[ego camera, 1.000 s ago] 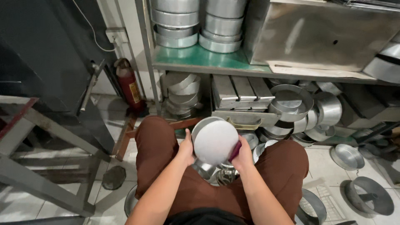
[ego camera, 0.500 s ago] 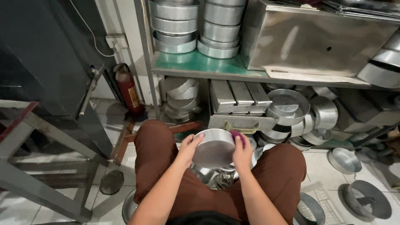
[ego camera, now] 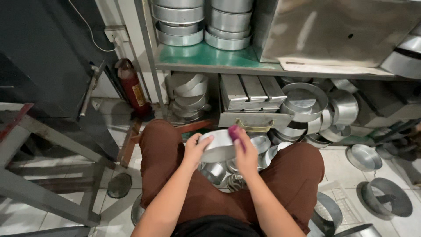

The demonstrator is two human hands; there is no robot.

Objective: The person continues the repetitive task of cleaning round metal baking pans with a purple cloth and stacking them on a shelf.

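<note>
- our left hand (ego camera: 195, 150) grasps the round shiny aluminium cake pan (ego camera: 218, 146) by its rim at nine o'clock, above our lap.
- our right hand (ego camera: 245, 153) pinches a small purple scrub pad (ego camera: 234, 131) on the rim at two o'clock.
- the pan looks light, stiff and slippery; we judge opposite rim edges the best hold.

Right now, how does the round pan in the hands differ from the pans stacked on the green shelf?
The round pan is single, tilted on its side and gripped by the left hand and right hand; the stacked pans sit upright, nested, untouched. The held pan looks shallower. Both are bare silvery metal and round.
</note>
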